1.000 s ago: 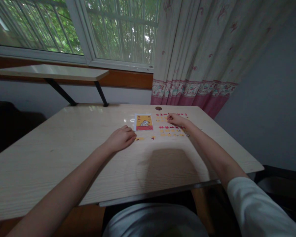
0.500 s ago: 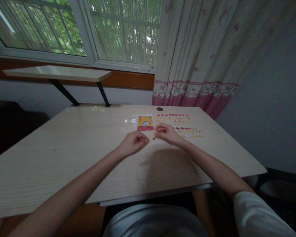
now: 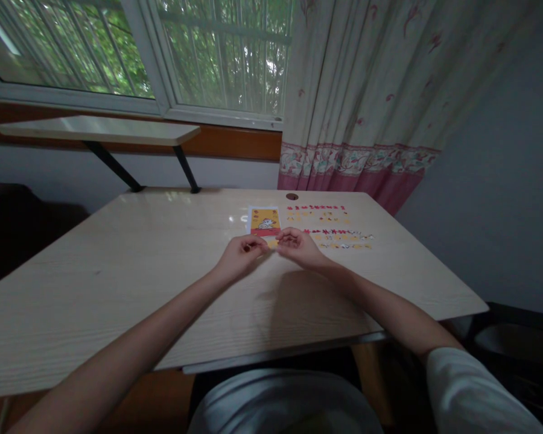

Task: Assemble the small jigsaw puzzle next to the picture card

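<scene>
My left hand (image 3: 242,254) and my right hand (image 3: 301,248) meet close together over the table, just in front of the picture sheet. Between their fingertips shows a small yellow puzzle piece (image 3: 272,243). Both hands are closed in a pinch at it, though its outline is too small and blurred to make out. The picture sheet (image 3: 265,220) shows a white animal on a yellow and red ground; my fingers partly cover its lower edge. Right of it, small red puzzle pieces (image 3: 317,208) and yellow puzzle pieces (image 3: 339,237) lie in several rows, partly behind my right hand.
The pale wooden table (image 3: 117,289) spreads out under both forearms. A raised shelf (image 3: 104,129) on dark legs stands at its back left. Near the back edge is a round cable hole (image 3: 292,196). A curtain (image 3: 357,120) hangs behind the pieces, beside the window.
My right hand has moved left with the yellow piece, and my left hand has come in to meet it. The small red piece seen between them is now hidden. The view has shifted slightly.
</scene>
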A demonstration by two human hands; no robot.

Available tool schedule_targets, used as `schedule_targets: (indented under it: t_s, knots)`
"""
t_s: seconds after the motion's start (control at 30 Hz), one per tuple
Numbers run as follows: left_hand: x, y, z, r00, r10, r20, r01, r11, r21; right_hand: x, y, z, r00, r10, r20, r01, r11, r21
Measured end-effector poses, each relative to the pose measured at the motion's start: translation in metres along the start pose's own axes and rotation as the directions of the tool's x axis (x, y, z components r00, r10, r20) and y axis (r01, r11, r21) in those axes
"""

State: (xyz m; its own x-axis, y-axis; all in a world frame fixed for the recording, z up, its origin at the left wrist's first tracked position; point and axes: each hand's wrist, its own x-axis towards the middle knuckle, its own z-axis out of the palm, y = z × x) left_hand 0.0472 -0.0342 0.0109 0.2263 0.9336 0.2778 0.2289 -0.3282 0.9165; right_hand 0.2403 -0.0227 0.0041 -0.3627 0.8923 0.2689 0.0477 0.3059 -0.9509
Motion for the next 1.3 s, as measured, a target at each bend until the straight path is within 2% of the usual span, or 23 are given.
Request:
schedule_targets:
  t_s: [0.1, 0.2, 0.33, 0.47, 0.6, 0.73, 0.97, 1.03, 1.13, 1.2, 1.3]
  knots:
    - [0.002, -0.001, -0.002, 1.000, 0.012, 0.026, -0.010, 0.999, -0.048, -0.003, -0.004, -0.004, 0.992, -0.125, 0.013, 0.125, 0.969, -0.215]
    - [0.002, 0.000, -0.003, 0.999, 0.019, 0.049, -0.016, 0.999, -0.042, -0.005, -0.006, -0.007, 0.963, -0.267, 0.036, 0.258, 0.874, -0.412]
    - [-0.001, 0.003, -0.003, 0.997, 0.065, 0.040, -0.065, 0.998, -0.011, -0.006, -0.006, -0.009, 0.919, -0.391, 0.049, 0.358, 0.774, -0.523]
    - [-0.003, 0.009, -0.003, 0.970, 0.241, -0.015, -0.237, 0.963, 0.129, -0.006, -0.003, -0.009, 0.902, -0.431, 0.008, 0.365, 0.753, -0.547]
    - [-0.003, 0.011, -0.005, 0.893, 0.449, 0.017, -0.437, 0.859, 0.268, -0.006, -0.002, -0.007, 0.893, -0.451, -0.014, 0.368, 0.746, -0.554]
    - [-0.003, 0.010, -0.007, 0.849, 0.527, 0.031, -0.508, 0.798, 0.324, -0.006, -0.002, -0.006, 0.899, -0.438, 0.002, 0.365, 0.746, -0.557]
    - [-0.004, 0.009, -0.009, 0.850, 0.527, 0.001, -0.494, 0.798, 0.346, -0.004, -0.002, -0.009, 0.914, -0.405, 0.026, 0.337, 0.721, -0.605]
    - [-0.002, 0.009, -0.012, 0.859, 0.511, -0.030, -0.470, 0.811, 0.349, -0.003, -0.003, -0.014, 0.938, -0.343, 0.054, 0.291, 0.692, -0.661]
    - [-0.001, 0.008, -0.016, 0.870, 0.482, -0.099, -0.424, 0.836, 0.348, -0.003, -0.004, -0.022, 0.978, -0.175, 0.113, 0.196, 0.590, -0.783]
    - [0.000, 0.008, -0.018, 0.874, 0.468, -0.132, -0.404, 0.850, 0.338, -0.004, -0.004, -0.025, 0.988, -0.064, 0.142, 0.155, 0.517, -0.842]
    - [0.001, 0.009, -0.019, 0.877, 0.456, -0.150, -0.391, 0.860, 0.326, -0.005, -0.004, -0.027, 0.986, 0.014, 0.165, 0.140, 0.465, -0.874]
